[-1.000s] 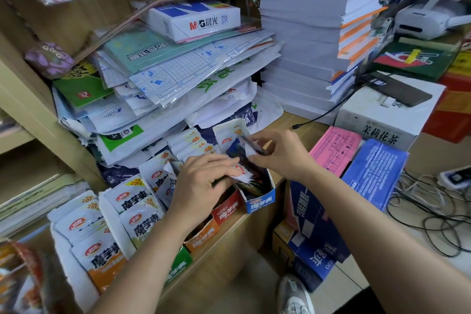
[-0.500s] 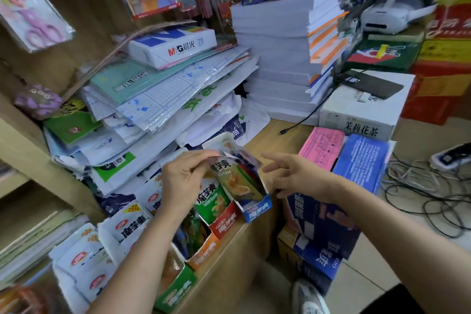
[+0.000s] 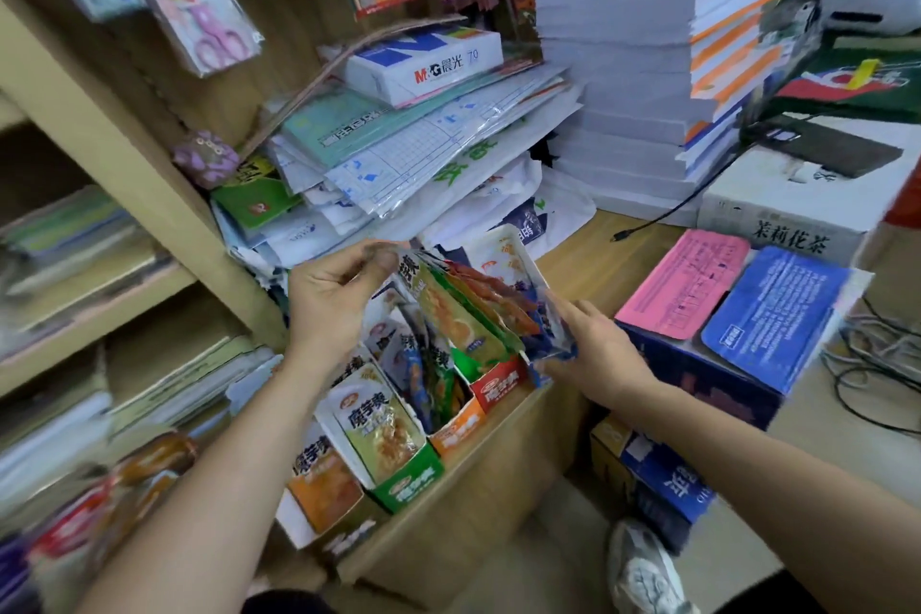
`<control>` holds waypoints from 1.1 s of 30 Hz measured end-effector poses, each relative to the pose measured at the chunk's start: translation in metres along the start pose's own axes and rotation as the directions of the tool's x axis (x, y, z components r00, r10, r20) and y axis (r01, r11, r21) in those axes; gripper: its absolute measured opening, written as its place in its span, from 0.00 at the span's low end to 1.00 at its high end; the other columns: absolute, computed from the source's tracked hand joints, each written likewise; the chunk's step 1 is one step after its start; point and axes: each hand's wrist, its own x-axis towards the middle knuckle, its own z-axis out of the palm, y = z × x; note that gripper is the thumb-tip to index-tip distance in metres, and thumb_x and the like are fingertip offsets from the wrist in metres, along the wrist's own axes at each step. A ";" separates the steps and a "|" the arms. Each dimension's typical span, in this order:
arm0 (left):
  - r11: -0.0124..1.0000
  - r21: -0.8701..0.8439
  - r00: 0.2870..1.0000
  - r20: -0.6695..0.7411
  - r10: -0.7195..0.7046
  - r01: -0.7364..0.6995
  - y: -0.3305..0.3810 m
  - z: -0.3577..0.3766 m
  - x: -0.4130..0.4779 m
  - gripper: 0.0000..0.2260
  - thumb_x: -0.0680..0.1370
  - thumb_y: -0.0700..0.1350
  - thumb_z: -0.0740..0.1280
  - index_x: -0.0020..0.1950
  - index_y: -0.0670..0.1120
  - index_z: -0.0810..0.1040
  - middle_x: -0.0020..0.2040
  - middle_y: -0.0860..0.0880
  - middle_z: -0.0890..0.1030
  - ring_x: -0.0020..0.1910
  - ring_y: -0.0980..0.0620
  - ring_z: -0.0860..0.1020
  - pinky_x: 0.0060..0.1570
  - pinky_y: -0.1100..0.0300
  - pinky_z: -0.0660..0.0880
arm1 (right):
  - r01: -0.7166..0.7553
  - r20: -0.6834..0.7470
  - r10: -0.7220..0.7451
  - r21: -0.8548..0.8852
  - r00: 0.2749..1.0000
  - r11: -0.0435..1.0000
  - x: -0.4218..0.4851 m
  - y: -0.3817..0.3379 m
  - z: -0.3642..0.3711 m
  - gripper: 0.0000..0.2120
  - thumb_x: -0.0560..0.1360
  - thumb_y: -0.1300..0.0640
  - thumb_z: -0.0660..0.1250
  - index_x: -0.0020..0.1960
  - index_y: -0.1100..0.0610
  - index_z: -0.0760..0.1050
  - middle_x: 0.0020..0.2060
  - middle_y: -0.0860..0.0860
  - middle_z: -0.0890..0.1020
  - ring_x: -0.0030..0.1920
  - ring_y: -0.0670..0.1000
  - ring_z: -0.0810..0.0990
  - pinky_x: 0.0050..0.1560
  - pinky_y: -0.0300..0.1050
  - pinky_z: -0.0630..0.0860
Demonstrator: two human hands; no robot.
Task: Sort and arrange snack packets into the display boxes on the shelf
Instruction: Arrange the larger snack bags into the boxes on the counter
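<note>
Foil snack packets (image 3: 463,314) stand fanned over the red display box (image 3: 501,388) at the edge of the shelf (image 3: 588,264). The left hand (image 3: 334,294) pinches their top corners. The right hand (image 3: 598,354), fingers straight, touches the outermost packet. Better to square the bundle first, then lower it straight, so that no corner catches the box wall.

The snack packets (image 3: 463,314) you are handling are glossy plastic film, crinkled and catching the light. The display boxes (image 3: 501,386) they stand in are smooth printed cardboard. Under those boxes, your shelf (image 3: 588,274) is pale, matt wood-grain board. Behind the boxes, the stationery sleeves (image 3: 423,150) are shiny clear plastic. To the right of those, the paper stack (image 3: 613,80) looks matt white.
</note>
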 end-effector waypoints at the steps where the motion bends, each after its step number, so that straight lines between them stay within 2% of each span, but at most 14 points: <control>1: 1.000 0.010 1.000 -0.002 -0.009 0.009 0.000 -0.004 -0.003 0.10 0.78 0.37 0.71 0.49 0.52 0.87 0.48 0.55 0.87 0.51 0.57 0.84 0.56 0.59 0.78 | -0.006 -0.005 0.006 -0.007 1.000 1.000 0.001 -0.002 -0.002 0.47 0.70 0.52 0.78 0.79 0.38 0.53 0.62 0.49 0.74 0.63 0.55 0.74 0.61 0.57 0.77; 4: 0.998 0.049 1.000 -0.008 -0.026 0.026 -0.001 -0.019 -0.013 0.07 0.77 0.36 0.71 0.49 0.47 0.86 0.46 0.57 0.87 0.49 0.58 0.84 0.54 0.62 0.78 | -0.030 -0.018 0.029 -0.070 0.999 0.997 -0.002 -0.016 -0.017 0.51 0.70 0.63 0.74 0.80 0.39 0.48 0.67 0.54 0.73 0.67 0.61 0.70 0.67 0.63 0.70; 7: 0.996 0.080 1.000 -0.002 -0.030 0.030 0.003 -0.028 -0.026 0.07 0.76 0.37 0.71 0.52 0.44 0.86 0.46 0.58 0.87 0.49 0.59 0.83 0.53 0.65 0.77 | 0.091 -0.161 -0.057 0.210 0.985 0.973 -0.025 -0.049 -0.040 0.40 0.71 0.68 0.70 0.77 0.44 0.63 0.66 0.48 0.75 0.68 0.53 0.71 0.67 0.60 0.72; 10: 0.997 0.062 0.998 0.009 -0.055 0.054 0.008 -0.030 -0.040 0.07 0.76 0.36 0.72 0.52 0.45 0.86 0.46 0.56 0.87 0.49 0.58 0.84 0.54 0.63 0.79 | 0.191 -0.102 -0.162 0.483 0.981 0.855 -0.061 -0.093 -0.046 0.29 0.72 0.49 0.75 0.71 0.43 0.71 0.64 0.39 0.77 0.65 0.40 0.74 0.62 0.45 0.75; 12: 0.996 0.054 0.997 -0.012 -0.075 0.076 0.012 -0.029 -0.048 0.09 0.75 0.36 0.73 0.51 0.47 0.86 0.45 0.58 0.87 0.47 0.60 0.83 0.53 0.65 0.79 | 0.227 0.000 -0.247 0.400 0.969 0.888 -0.079 -0.114 -0.029 0.40 0.66 0.35 0.75 0.74 0.43 0.67 0.68 0.39 0.74 0.69 0.40 0.71 0.66 0.43 0.72; 14: 0.992 0.091 0.995 -0.035 -0.089 0.091 0.013 -0.027 -0.055 0.08 0.75 0.39 0.74 0.52 0.47 0.86 0.43 0.58 0.86 0.44 0.63 0.82 0.50 0.67 0.78 | 0.247 0.034 -0.270 0.303 0.962 0.921 -0.086 -0.121 -0.006 0.48 0.62 0.30 0.74 0.76 0.44 0.63 0.68 0.40 0.72 0.70 0.42 0.69 0.69 0.48 0.71; 17: 0.983 0.127 0.991 -0.031 -0.133 0.135 0.008 -0.026 -0.061 0.09 0.75 0.44 0.75 0.51 0.39 0.86 0.42 0.46 0.84 0.39 0.60 0.79 0.49 0.62 0.78 | 0.198 0.027 -0.216 0.302 0.976 0.933 -0.085 -0.125 0.012 0.45 0.63 0.34 0.76 0.75 0.45 0.63 0.65 0.42 0.75 0.67 0.43 0.73 0.67 0.52 0.73; 20: 0.964 0.179 0.981 -0.035 -0.192 0.195 0.006 -0.029 -0.066 0.12 0.75 0.50 0.75 0.41 0.42 0.83 0.37 0.44 0.77 0.38 0.53 0.74 0.45 0.50 0.79 | 0.115 0.095 -0.173 0.436 0.980 0.893 -0.083 -0.126 0.013 0.29 0.68 0.49 0.81 0.65 0.50 0.73 0.54 0.44 0.83 0.55 0.45 0.82 0.57 0.54 0.80; 22: 0.956 0.147 0.967 -0.086 -0.242 0.252 0.009 -0.030 -0.071 0.05 0.75 0.46 0.76 0.43 0.45 0.86 0.36 0.50 0.81 0.39 0.56 0.78 0.44 0.60 0.77 | -0.008 0.203 -0.131 0.570 0.970 0.821 -0.083 -0.129 0.011 0.23 0.70 0.57 0.80 0.61 0.55 0.75 0.50 0.49 0.86 0.50 0.50 0.85 0.53 0.53 0.82; 24: 0.940 0.132 0.946 -0.132 -0.297 0.314 0.013 -0.032 -0.075 0.02 0.74 0.43 0.77 0.45 0.50 0.87 0.38 0.62 0.82 0.39 0.69 0.79 0.40 0.72 0.73 | -0.138 0.306 -0.102 0.672 0.947 0.728 -0.087 -0.134 0.013 0.22 0.71 0.62 0.78 0.61 0.58 0.75 0.52 0.52 0.86 0.52 0.53 0.86 0.53 0.51 0.83; 26: 0.921 0.106 0.923 -0.135 -0.361 0.375 0.012 -0.034 -0.077 0.03 0.73 0.43 0.78 0.45 0.50 0.87 0.38 0.61 0.83 0.38 0.70 0.79 0.38 0.71 0.72 | -0.255 0.367 -0.038 0.713 0.930 0.653 -0.092 -0.141 0.019 0.23 0.71 0.62 0.77 0.63 0.58 0.75 0.53 0.53 0.86 0.54 0.55 0.85 0.55 0.54 0.82; 29: 0.887 0.064 0.879 -0.179 -0.441 0.458 0.011 -0.042 -0.075 0.08 0.71 0.44 0.80 0.37 0.54 0.84 0.35 0.58 0.84 0.37 0.61 0.81 0.38 0.63 0.73 | -0.361 0.413 0.030 0.755 0.910 0.548 -0.096 -0.151 0.032 0.21 0.72 0.64 0.76 0.63 0.59 0.75 0.53 0.55 0.86 0.54 0.57 0.85 0.58 0.58 0.81; 31: 0.854 0.002 0.834 -0.217 -0.508 0.520 0.009 -0.049 -0.075 0.06 0.69 0.47 0.81 0.39 0.51 0.85 0.39 0.50 0.86 0.41 0.51 0.82 0.40 0.58 0.75 | -0.393 0.429 0.048 0.771 0.902 0.501 -0.095 -0.158 0.037 0.21 0.72 0.66 0.74 0.63 0.60 0.75 0.53 0.57 0.86 0.54 0.59 0.85 0.57 0.57 0.81; 33: 0.813 -0.125 0.792 -0.182 -0.583 0.569 0.009 -0.058 -0.077 0.14 0.66 0.53 0.83 0.47 0.49 0.87 0.43 0.43 0.86 0.43 0.47 0.82 0.46 0.56 0.76 | -0.420 0.444 0.055 0.788 0.894 0.450 -0.092 -0.163 0.043 0.23 0.71 0.67 0.74 0.65 0.60 0.75 0.55 0.58 0.85 0.56 0.60 0.84 0.57 0.56 0.80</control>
